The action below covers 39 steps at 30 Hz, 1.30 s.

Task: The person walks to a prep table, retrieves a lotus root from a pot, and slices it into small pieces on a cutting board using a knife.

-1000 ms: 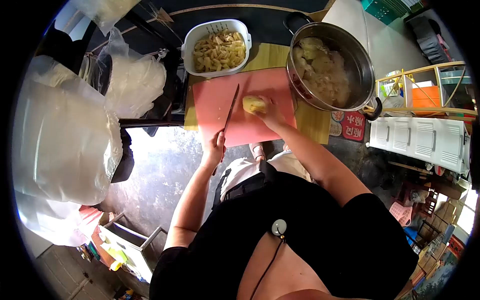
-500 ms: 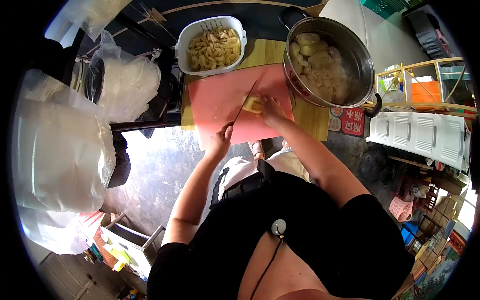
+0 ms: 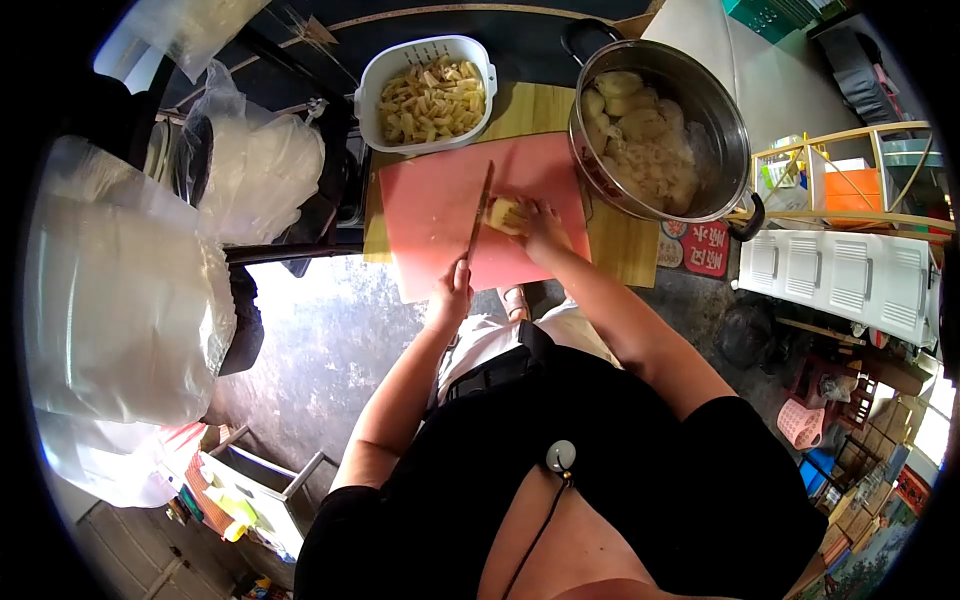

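My left hand [image 3: 452,287] is closed around the handle of a kitchen knife [image 3: 481,212]. Its long blade points away from me over a pink cutting board [image 3: 430,215], just left of a pale yellow chunk of food [image 3: 507,216]. My right hand [image 3: 543,230] grips that chunk from the right side and holds it on the board; its exact kind is hard to tell. Behind the board, a white basket [image 3: 369,112] holds many cut pale yellow strips. At the back right, a large metal pot [image 3: 737,165] contains pale, rounded pieces in water.
The board lies on a wooden table [image 3: 630,235]. Large clear plastic bags [image 3: 130,300] hang at the left. To the right stand a white drawer unit [image 3: 840,275] and a wooden rack [image 3: 850,210]. A pink basket [image 3: 801,423] sits farther off on the right.
The knife has come away from the chunk, its tip swinging left and its blade turning to show more of its side. My right hand keeps its hold on the chunk.
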Each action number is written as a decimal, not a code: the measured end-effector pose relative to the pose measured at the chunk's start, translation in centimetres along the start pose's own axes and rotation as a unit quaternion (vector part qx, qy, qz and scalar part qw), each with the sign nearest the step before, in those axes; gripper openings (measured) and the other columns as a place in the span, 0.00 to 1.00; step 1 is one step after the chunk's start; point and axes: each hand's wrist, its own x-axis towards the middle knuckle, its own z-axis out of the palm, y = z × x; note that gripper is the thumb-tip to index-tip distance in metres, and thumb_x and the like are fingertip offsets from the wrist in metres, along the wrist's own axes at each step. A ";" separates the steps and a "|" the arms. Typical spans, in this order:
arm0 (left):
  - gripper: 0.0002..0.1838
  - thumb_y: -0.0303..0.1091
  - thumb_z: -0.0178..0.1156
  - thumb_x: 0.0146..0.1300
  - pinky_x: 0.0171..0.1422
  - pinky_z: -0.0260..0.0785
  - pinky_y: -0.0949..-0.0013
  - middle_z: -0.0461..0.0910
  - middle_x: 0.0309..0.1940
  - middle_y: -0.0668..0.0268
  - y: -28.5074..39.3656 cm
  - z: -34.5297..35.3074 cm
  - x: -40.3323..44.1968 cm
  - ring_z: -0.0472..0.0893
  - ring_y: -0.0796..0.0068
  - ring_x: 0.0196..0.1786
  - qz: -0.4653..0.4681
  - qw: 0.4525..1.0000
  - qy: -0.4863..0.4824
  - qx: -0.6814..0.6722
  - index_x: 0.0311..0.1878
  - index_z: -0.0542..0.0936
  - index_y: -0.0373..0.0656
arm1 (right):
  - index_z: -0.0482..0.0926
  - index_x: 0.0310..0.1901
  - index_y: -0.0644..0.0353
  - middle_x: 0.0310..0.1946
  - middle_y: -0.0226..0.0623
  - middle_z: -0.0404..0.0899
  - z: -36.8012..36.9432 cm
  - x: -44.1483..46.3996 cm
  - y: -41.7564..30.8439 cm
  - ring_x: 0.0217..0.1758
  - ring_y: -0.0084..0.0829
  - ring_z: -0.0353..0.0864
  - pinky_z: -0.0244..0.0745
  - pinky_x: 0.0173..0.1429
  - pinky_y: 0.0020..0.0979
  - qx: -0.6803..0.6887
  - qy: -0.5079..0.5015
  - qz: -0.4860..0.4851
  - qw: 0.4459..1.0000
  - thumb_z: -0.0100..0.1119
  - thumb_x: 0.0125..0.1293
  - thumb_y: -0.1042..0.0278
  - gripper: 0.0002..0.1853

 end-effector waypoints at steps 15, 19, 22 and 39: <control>0.23 0.48 0.40 0.70 0.32 0.67 0.64 0.69 0.16 0.62 2.1 -0.3 -1.7 0.72 0.71 0.21 -0.015 0.998 -0.033 0.046 0.60 0.70 0.47 | 0.58 0.62 0.58 0.56 0.46 0.64 -0.7 -0.4 -0.6 0.58 0.51 0.66 0.65 0.60 0.45 0.026 0.001 0.007 1.000 0.68 0.49 0.60 0.40; 0.22 0.48 0.41 0.69 0.40 0.70 0.57 0.77 0.27 0.51 1.0 0.0 -1.1 0.79 0.57 0.31 0.013 0.994 -0.004 0.106 0.60 0.70 0.50 | 0.59 0.62 0.58 0.55 0.46 0.65 -2.1 -0.9 -1.6 0.56 0.51 0.67 0.67 0.58 0.45 -0.018 0.007 -0.032 0.999 0.68 0.49 0.60 0.40; 0.22 0.50 0.42 0.68 0.48 0.68 0.49 0.78 0.41 0.45 1.9 0.5 -1.4 0.76 0.41 0.45 0.086 0.976 0.062 0.189 0.60 0.70 0.53 | 0.59 0.61 0.59 0.55 0.47 0.65 -1.5 -0.5 -2.0 0.55 0.53 0.69 0.68 0.57 0.45 0.016 -0.013 0.027 0.999 0.66 0.51 0.55 0.38; 0.21 0.45 0.42 0.69 0.38 0.70 0.59 0.77 0.27 0.52 3.9 -0.8 -1.4 0.78 0.58 0.28 0.012 0.995 -0.033 0.096 0.59 0.71 0.47 | 0.64 0.58 0.58 0.54 0.54 0.69 0.2 0.3 0.6 0.54 0.56 0.69 0.68 0.54 0.46 0.131 -0.014 0.032 0.991 0.52 0.61 0.52 0.27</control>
